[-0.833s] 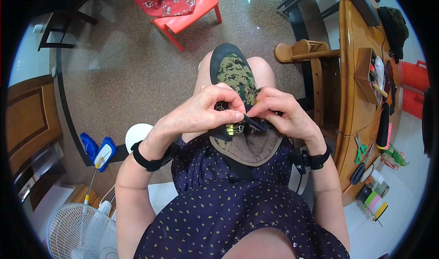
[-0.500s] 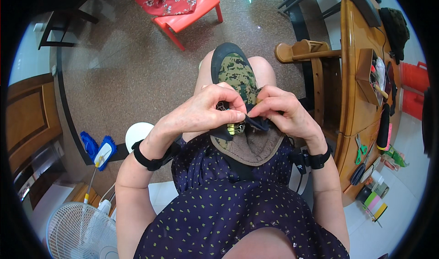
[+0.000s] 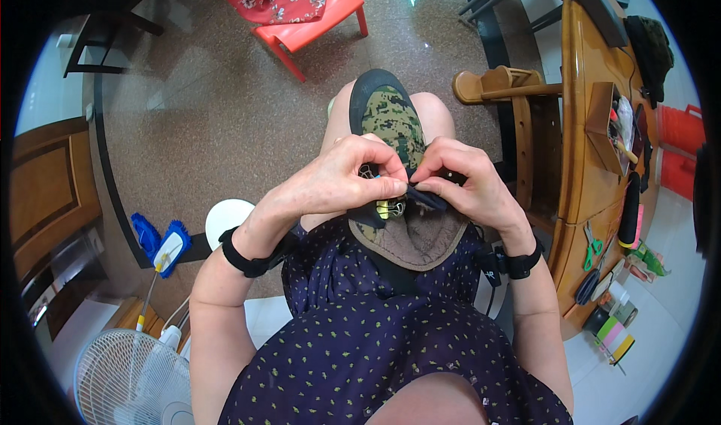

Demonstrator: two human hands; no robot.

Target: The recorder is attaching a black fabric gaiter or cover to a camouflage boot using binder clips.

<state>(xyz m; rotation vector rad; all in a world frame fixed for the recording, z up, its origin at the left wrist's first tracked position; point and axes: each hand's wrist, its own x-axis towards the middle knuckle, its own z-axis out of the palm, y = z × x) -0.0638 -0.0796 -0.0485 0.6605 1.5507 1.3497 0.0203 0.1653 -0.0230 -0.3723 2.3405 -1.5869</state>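
Observation:
A camouflage shoe [image 3: 390,121] with a dark rubber toe lies across my lap, toe pointing away from me. Its brown lining [image 3: 420,246] is spread at the near end. My left hand [image 3: 353,173] pinches the edge of a dark fabric strip [image 3: 426,198] at the shoe's opening, thumb against fingertips. Close beside it, my right hand [image 3: 469,181] pinches the same strip from the other side. Under my left fingers, a yellow binder clip [image 3: 390,209] grips the shoe's edge. Another clip's wire handles [image 3: 368,171] show partly behind that hand. Anything small between the fingertips is hidden.
On the right stands a wooden table [image 3: 582,147] with an open box [image 3: 607,128] of small items and green-handled scissors [image 3: 592,246]. A red chair [image 3: 315,31] is ahead. At left are a white fan [image 3: 131,376], a blue mop [image 3: 174,251] and a round white stool top [image 3: 227,222].
The shoe and my hands have shifted very slightly to the right in view. Both hands keep their pinch on the dark fabric strip.

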